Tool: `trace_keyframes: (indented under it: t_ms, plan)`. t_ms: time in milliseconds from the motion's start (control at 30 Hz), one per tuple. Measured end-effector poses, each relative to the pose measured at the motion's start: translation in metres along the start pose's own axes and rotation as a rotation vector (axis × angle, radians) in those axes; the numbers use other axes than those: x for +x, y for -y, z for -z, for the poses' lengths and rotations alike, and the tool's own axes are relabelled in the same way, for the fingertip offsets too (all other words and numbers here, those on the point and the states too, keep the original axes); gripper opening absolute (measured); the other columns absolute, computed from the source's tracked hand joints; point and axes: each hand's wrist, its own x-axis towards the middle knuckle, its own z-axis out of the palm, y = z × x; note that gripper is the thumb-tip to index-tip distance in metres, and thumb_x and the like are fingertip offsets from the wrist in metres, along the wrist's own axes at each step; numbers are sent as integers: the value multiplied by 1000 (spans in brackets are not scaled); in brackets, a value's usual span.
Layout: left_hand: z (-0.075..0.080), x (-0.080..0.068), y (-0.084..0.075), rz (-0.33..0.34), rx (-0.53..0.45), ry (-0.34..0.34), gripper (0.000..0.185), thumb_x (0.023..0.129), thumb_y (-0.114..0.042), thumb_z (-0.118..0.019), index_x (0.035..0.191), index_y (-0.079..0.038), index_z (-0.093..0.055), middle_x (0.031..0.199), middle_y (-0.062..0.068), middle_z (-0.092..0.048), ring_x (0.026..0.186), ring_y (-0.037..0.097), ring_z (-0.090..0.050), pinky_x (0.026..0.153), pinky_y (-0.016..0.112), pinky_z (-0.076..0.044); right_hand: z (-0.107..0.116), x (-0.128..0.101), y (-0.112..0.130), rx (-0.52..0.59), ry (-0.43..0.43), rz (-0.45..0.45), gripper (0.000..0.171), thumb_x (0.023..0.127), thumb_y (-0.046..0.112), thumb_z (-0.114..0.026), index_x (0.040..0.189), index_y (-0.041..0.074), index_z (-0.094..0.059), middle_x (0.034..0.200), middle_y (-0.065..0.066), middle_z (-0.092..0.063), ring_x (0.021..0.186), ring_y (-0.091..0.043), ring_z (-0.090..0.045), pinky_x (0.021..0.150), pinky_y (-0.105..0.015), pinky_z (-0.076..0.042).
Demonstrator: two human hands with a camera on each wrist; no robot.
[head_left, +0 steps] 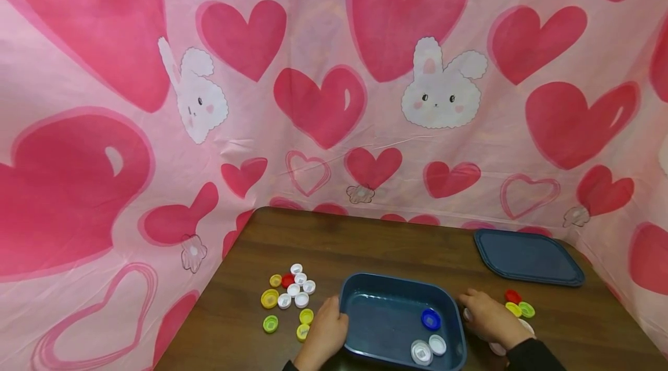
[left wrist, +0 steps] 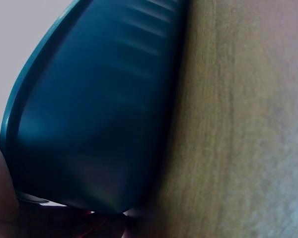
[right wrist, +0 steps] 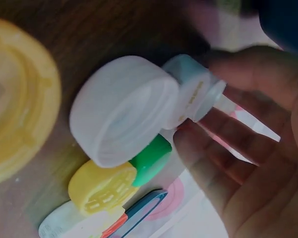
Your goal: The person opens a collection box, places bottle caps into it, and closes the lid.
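Observation:
My left hand (head_left: 327, 327) grips the left side of a dark blue rectangular container (head_left: 385, 308); the left wrist view shows the container's outer wall (left wrist: 94, 99) close up. A blue bottle cap (head_left: 431, 319), a white cap (head_left: 437, 345) and a clear-white cap (head_left: 421, 352) lie inside, toward the right. Just beyond the right wall, my right hand (head_left: 489, 316) pinches a small white bottle cap (right wrist: 188, 91) between thumb and fingers, low over the table. Beside it in the right wrist view stand a larger white cap (right wrist: 124, 111), a yellow cap (right wrist: 102, 186) and a green cap (right wrist: 153, 158).
Several white, yellow, red and green caps (head_left: 294, 290) lie left of the container. Right of my right hand are a red cap (head_left: 513, 296), a yellow cap (head_left: 514, 309) and a green cap (head_left: 527, 309). A dark blue lid (head_left: 529, 258) lies at the back right of the wooden table (head_left: 365, 237).

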Motion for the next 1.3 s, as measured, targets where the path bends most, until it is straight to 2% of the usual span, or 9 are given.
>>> trace_keyframes:
  t_ms: [100, 233, 400, 500, 633, 767, 933, 1067, 1300]
  plan:
    - [1, 0, -1, -5, 2, 6, 36, 93, -5, -55, 126, 8, -58, 120, 21, -62, 114, 42, -59, 98, 66, -44, 1, 1, 3, 2, -5, -20, 22, 81, -1, -73, 96, 13, -69, 87, 5, -57, 76, -11, -57, 68, -36, -55]
    - [3, 0, -2, -18, 13, 0, 35, 93, -5, -55, 125, 7, -59, 119, 21, -62, 113, 41, -59, 98, 65, -44, 9, 6, 8, 24, 15, -98, 21, 80, 0, -76, 89, 17, -68, 83, 6, -57, 75, -10, -57, 70, -36, -56]
    - [3, 0, -1, -25, 15, 0, 35, 92, -5, -55, 124, 8, -59, 117, 20, -62, 111, 41, -59, 97, 65, -45, 24, 8, 14, 54, 41, -158, 20, 79, 2, -80, 89, 16, -68, 85, 5, -59, 78, -13, -57, 74, -38, -57]
    - [3, 0, -1, -21, 11, 4, 35, 92, -5, -55, 124, 8, -59, 117, 21, -62, 111, 41, -59, 97, 65, -45, 30, 8, 15, 35, 17, -118, 20, 79, 3, -79, 89, 15, -67, 83, 6, -57, 75, -10, -54, 70, -33, -55]
    - [2, 0, 0, -21, 1, 13, 35, 93, -5, -54, 125, 9, -58, 118, 21, -62, 112, 41, -59, 97, 65, -45, 36, 7, 17, -47, -87, 10, 21, 76, 3, -80, 87, 13, -66, 80, 6, -54, 72, -8, -52, 64, -30, -53]
    - [2, 0, 1, -19, -7, 19, 36, 93, -4, -54, 126, 9, -57, 118, 21, -61, 112, 40, -59, 97, 66, -45, 43, 8, 23, -109, -168, 74, 24, 73, 4, -83, 88, 12, -65, 82, 7, -53, 73, -10, -55, 64, -30, -54]
    - [2, 0, 0, 2, -11, 29, 36, 94, -5, -53, 127, 9, -57, 120, 20, -61, 113, 38, -59, 98, 65, -44, 53, 11, 41, -66, -210, 123, 26, 73, 3, -84, 91, 13, -67, 87, 6, -58, 77, -13, -58, 68, -32, -56]
    - [3, 0, -1, 18, -16, 39, 37, 94, -5, -53, 129, 9, -57, 121, 20, -61, 113, 38, -58, 98, 66, -44, 58, 16, 61, 14, -196, 131, 24, 75, 2, -82, 91, 13, -69, 89, 7, -60, 79, -13, -59, 71, -34, -58]
    - [2, 0, -2, 12, -11, 29, 37, 94, -5, -53, 128, 9, -57, 119, 20, -61, 112, 38, -59, 99, 65, -44, 53, 24, 90, 91, -59, 108, 21, 80, 4, -80, 95, 14, -69, 96, 3, -61, 85, -15, -61, 75, -37, -60]
